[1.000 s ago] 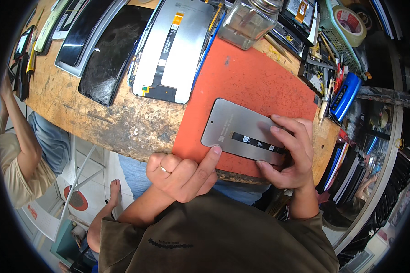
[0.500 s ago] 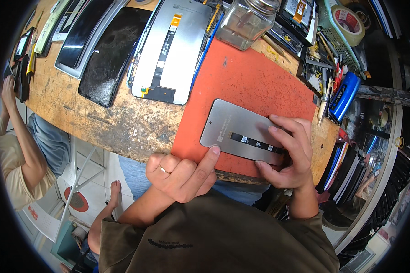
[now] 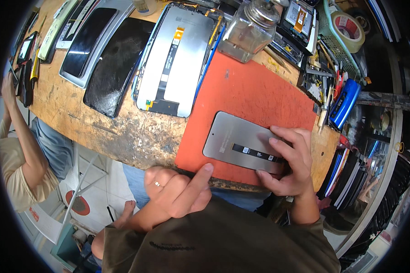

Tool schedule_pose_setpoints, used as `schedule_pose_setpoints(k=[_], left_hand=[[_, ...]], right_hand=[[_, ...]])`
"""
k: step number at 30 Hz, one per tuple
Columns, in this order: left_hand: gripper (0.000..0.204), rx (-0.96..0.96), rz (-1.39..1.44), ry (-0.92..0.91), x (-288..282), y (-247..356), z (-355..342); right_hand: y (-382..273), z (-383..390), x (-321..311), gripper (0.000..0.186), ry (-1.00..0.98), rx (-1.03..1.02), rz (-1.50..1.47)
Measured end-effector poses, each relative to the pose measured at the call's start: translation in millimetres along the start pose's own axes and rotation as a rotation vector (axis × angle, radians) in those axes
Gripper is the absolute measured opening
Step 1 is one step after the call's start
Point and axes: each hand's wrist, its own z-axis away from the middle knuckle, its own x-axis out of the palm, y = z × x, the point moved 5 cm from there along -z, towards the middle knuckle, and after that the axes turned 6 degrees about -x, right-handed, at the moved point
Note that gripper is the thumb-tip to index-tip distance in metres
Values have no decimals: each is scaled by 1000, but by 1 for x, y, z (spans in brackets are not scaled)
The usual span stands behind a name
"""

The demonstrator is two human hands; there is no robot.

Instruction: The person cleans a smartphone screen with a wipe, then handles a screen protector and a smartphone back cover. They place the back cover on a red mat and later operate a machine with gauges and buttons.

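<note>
A grey phone display panel (image 3: 234, 141) lies face down on an orange work mat (image 3: 255, 98), a black flex strip along its back. My right hand (image 3: 289, 161) rests on the panel's right end, fingers spread over it and thumb under its near edge. My left hand (image 3: 177, 191), a ring on one finger, is loosely curled below the bench. Its index finger points up and touches the near edge of the mat, just left of the panel.
A second display panel with a flex cable (image 3: 177, 59) and two dark screens (image 3: 111, 66) lie on the worn wooden bench (image 3: 132, 132). A glass jar (image 3: 250, 29), a tape roll (image 3: 348, 25), a blue tool (image 3: 344, 104) and small tools crowd the right. Another person (image 3: 18, 145) sits at left.
The panel has shifted very slightly left under my right hand. My left hand stays put.
</note>
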Motion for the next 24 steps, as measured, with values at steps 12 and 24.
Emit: schedule_pose_setpoints(k=[12, 24], left_hand=[[45, -4, -46, -18, 0, -8, -4], [46, 21, -61, -5, 1, -11, -3]], right_hand=[[1, 0, -2, 67, -7, 6, -10], [1, -2, -1, 66, -12, 12, -19]])
